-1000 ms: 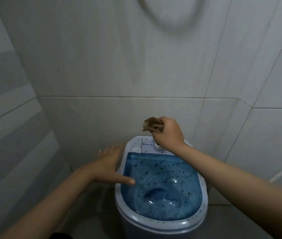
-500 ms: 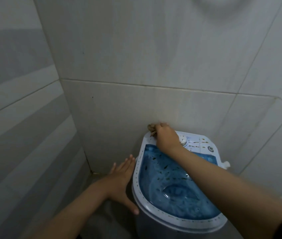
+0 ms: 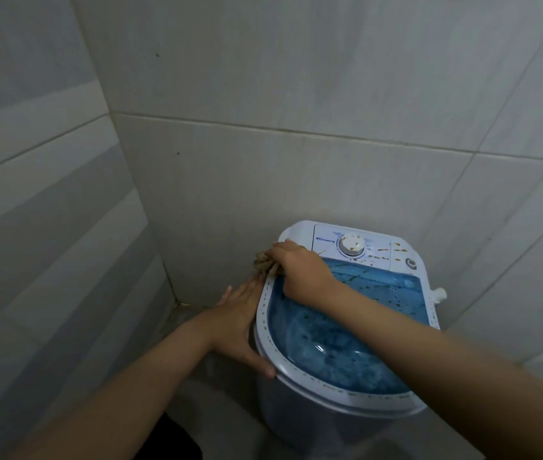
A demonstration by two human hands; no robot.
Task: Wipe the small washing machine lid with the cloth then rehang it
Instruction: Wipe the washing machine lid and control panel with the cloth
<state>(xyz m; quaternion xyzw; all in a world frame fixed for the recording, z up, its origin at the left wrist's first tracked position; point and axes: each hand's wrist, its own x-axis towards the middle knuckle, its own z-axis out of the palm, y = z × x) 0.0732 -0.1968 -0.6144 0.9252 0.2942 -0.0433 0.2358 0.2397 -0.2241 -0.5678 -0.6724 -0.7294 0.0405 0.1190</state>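
A small white washing machine (image 3: 339, 423) stands in a tiled corner. Its translucent blue lid (image 3: 346, 346) carries dark and brownish specks. My right hand (image 3: 300, 272) is shut on a bunched tan cloth (image 3: 265, 263) and presses it against the lid's far left rim, beside the white control panel (image 3: 373, 249). My left hand (image 3: 240, 327) lies flat with fingers spread against the machine's left side, thumb on the front rim. Most of the cloth is hidden under my right hand.
Grey tiled walls close in behind and on the left, meeting at a corner (image 3: 163, 267). A white dial (image 3: 350, 244) and a small round button (image 3: 410, 263) sit on the panel. A white spout (image 3: 438, 294) sticks out on the machine's right side.
My right hand came down with the cloth from above the panel onto the lid's far left rim. My left hand shifted from the lid's edge to the machine's side. The view swung left.
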